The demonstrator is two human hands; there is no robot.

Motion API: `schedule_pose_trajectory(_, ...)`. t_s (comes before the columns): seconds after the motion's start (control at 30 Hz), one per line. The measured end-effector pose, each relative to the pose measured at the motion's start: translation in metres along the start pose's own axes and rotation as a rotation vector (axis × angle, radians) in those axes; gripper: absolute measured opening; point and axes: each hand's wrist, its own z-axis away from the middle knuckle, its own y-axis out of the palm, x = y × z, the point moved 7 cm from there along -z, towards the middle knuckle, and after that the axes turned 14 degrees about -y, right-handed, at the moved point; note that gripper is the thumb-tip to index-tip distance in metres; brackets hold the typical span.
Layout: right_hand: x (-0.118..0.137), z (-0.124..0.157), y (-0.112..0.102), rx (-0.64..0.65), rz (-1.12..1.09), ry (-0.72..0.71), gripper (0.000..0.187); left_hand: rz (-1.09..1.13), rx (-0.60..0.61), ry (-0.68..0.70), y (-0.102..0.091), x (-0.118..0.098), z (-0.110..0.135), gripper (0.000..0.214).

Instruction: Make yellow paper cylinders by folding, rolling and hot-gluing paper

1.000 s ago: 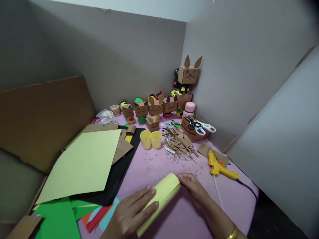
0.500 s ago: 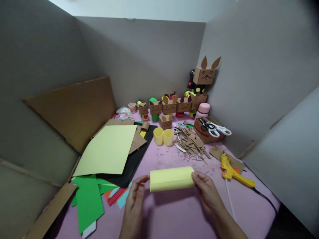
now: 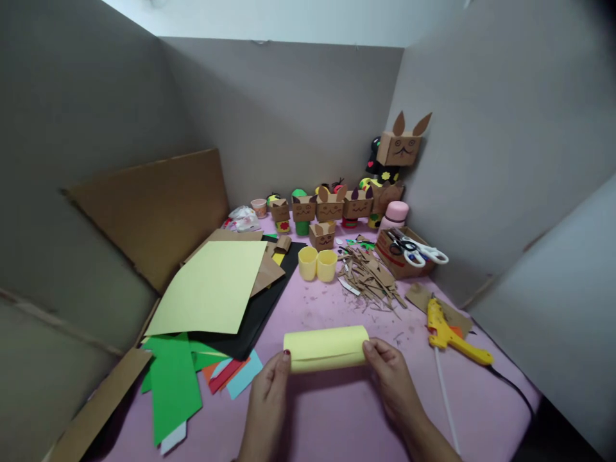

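A yellow foam sheet (image 3: 327,343), rolled into a tube with its seam edge facing me, is held level above the pink tabletop. My left hand (image 3: 268,391) pinches its left end, thumb on the front. At the right end, my right hand (image 3: 392,378) grips it between thumb and fingers. Past the roll stand two short yellow tubes (image 3: 317,264) side by side. A flat pale yellow sheet (image 3: 206,289) lies on a black sheet (image 3: 262,321) to the left.
Right of my hands lies a yellow glue gun (image 3: 452,337) with a cord. Behind are brown cardboard scraps (image 3: 370,276), a box (image 3: 404,263) holding scissors (image 3: 416,250), and several cardboard animal figures (image 3: 330,208). Green sheets (image 3: 176,391) lie at left; grey panels (image 3: 289,115) enclose the table.
My left hand has closed onto the roll's left end, where its fingers were beside it before. The roll has shifted slightly left and a gap shows along its seam.
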Motion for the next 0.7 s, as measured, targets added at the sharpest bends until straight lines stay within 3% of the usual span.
schedule_pose_trajectory(0.2,0.006,-0.004,0.005,0.018,0.060,-0.060,0.033,0.185,-0.076,-0.202,-0.013,0.022,-0.016,0.037)
schedule_pose_trajectory(0.3,0.011,-0.004,0.007,0.045,0.074,-0.077,0.032,0.165,0.067,-0.283,-0.004,0.027,-0.022,0.038)
schedule_pose_trajectory(0.37,0.014,-0.003,0.009,0.058,0.084,-0.088,0.031,0.159,0.123,-0.298,0.000,0.028,-0.023,0.036)
schedule_pose_trajectory(0.7,0.035,-0.003,0.015,0.115,0.203,-0.178,0.031,0.227,0.128,-0.335,-0.004,0.035,-0.027,0.035)
